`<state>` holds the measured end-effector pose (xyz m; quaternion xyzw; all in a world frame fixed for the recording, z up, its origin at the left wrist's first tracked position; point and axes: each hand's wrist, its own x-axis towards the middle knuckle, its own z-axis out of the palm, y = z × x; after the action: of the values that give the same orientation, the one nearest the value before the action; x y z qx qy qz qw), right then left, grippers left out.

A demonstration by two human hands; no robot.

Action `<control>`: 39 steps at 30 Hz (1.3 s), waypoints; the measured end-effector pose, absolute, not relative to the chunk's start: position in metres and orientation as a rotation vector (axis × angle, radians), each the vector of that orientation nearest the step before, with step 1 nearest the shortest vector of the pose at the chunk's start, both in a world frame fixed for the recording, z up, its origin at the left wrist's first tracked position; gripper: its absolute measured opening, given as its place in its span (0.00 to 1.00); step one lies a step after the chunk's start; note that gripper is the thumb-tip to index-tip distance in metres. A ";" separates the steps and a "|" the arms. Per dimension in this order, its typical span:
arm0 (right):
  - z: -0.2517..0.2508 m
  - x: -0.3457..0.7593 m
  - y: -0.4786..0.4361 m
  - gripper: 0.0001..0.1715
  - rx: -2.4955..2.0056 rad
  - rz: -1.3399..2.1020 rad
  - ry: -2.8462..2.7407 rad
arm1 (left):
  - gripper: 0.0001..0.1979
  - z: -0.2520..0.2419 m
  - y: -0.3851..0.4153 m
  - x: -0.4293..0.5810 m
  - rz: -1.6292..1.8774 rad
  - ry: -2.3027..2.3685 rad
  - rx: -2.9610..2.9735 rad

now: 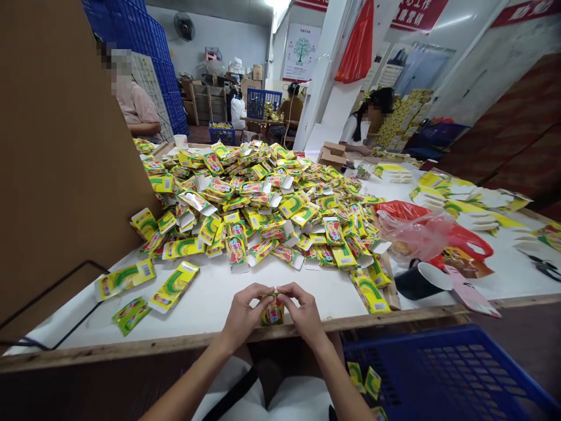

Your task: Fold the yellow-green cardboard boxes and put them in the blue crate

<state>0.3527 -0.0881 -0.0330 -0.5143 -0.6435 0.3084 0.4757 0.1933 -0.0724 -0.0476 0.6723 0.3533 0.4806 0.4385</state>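
Note:
At the table's front edge, a small yellow and green printed carton point(272, 313) stands between my two hands. My left hand point(246, 310) grips its top left side with thumb and fingers. On its top right side, my right hand point(302, 307) does the same, and the fingertips of both hands nearly meet at the carton's upper end. The flap there is mostly hidden by my fingers. Beyond my hands lies a big heap of like cartons point(263, 204), several with white end flaps standing out. To the left rest two flat cartons point(175, 286) and a green sachet point(131, 314).
A tall brown cardboard box point(65, 146) stands at left beside a black wire frame point(83, 266). At right are a dark cup point(412, 283), red plastic bags point(407, 211) and scissors point(546, 266). Below the table edge sits a blue crate point(438, 345) holding cartons. Other people sit farther back.

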 end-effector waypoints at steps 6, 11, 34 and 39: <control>0.008 0.452 -0.153 0.17 -1.717 0.313 -1.330 | 0.21 -0.046 -0.031 0.161 1.392 1.308 1.706; 0.018 0.514 -0.192 0.22 -1.939 0.190 -1.259 | 0.27 -0.057 0.021 0.155 1.308 1.650 1.557; -0.049 0.339 -0.123 0.11 -1.175 0.836 -1.329 | 0.18 -0.073 -0.092 0.188 1.174 0.973 1.916; -0.056 0.343 -0.139 0.09 -1.251 0.635 -1.427 | 0.20 -0.093 -0.105 0.195 1.418 0.742 1.855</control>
<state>0.3434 -0.1386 -0.0556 -0.5264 -0.6001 0.2670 0.5399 0.1954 -0.1051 -0.0925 0.7123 0.2851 0.5444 0.3391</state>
